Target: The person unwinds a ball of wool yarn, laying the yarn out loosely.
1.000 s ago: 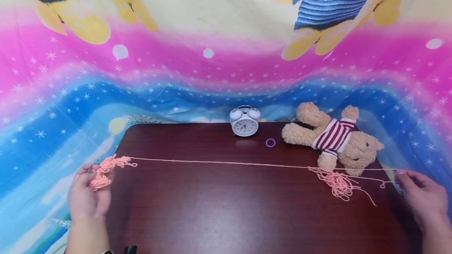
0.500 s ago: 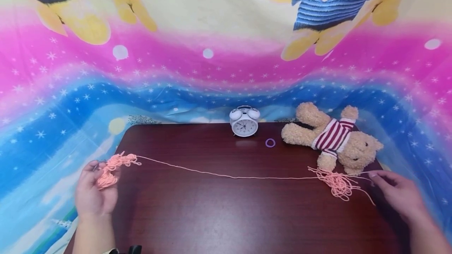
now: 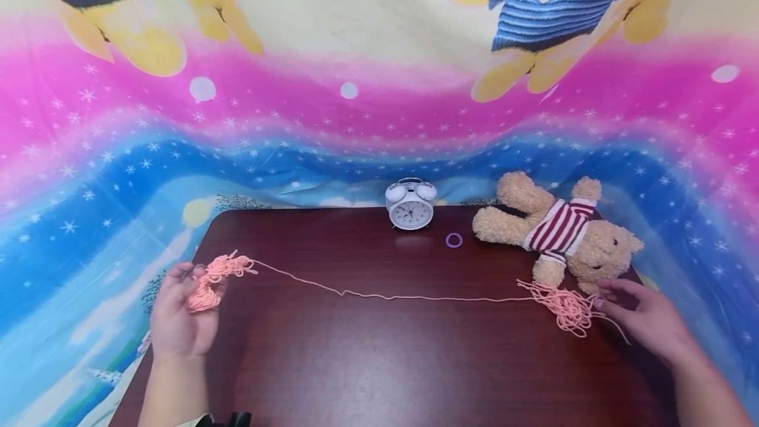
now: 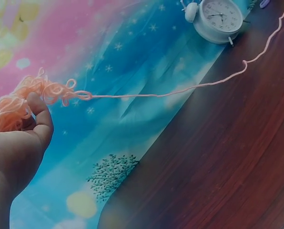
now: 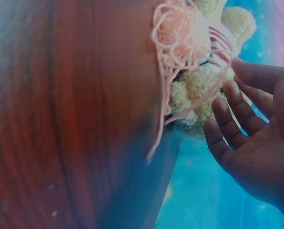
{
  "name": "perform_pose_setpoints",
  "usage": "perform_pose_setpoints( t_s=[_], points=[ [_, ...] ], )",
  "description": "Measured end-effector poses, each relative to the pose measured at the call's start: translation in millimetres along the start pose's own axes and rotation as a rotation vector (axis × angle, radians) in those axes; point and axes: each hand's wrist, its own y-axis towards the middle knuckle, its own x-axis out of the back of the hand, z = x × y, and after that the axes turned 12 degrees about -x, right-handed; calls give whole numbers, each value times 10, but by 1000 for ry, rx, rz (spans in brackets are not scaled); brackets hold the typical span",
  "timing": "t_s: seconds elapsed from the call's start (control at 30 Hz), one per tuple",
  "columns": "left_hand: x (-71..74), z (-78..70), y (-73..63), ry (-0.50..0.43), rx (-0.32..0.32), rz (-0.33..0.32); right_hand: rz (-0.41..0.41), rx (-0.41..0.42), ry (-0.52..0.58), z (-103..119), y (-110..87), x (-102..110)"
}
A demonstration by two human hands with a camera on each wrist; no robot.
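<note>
In the head view my left hand (image 3: 182, 318), raised at the table's left side, grips a loose bundle of peach yarn (image 3: 205, 298). Its looped top spills past the fingers, also visible in the left wrist view. From there a single slack strand (image 3: 439, 298) runs across to a tangled yarn pile (image 3: 570, 313) at the right of the table. My right hand (image 3: 652, 325) is beside that pile. In the right wrist view its thumb and index finger pinch a strand rising from the tangle (image 5: 180, 36), while the other fingers are loosely bent.
A teddy bear (image 3: 560, 229) in a striped shirt lies on its back right behind the pile. Toward the back edge stand a white alarm clock (image 3: 411, 206) and a flat purple ring (image 3: 454, 240). A printed cloth (image 3: 332, 130) hangs behind the dark table (image 3: 367, 361).
My left hand has come right with its bundle. My right hand has moved left toward the tangle. The strand between them, taut a second ago, has gone slack and lower.
</note>
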Motion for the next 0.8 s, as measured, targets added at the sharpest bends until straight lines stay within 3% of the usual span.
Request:
perform_pose_setpoints(
  t_s=[0.43, 0.8],
  points=[
    [-125, 196, -69, 36, 49, 50, -65, 141, 42, 280, -13, -38],
    [-223, 353, -119, 77, 90, 99, 43, 148, 34, 571, 60, -238]
  ],
)
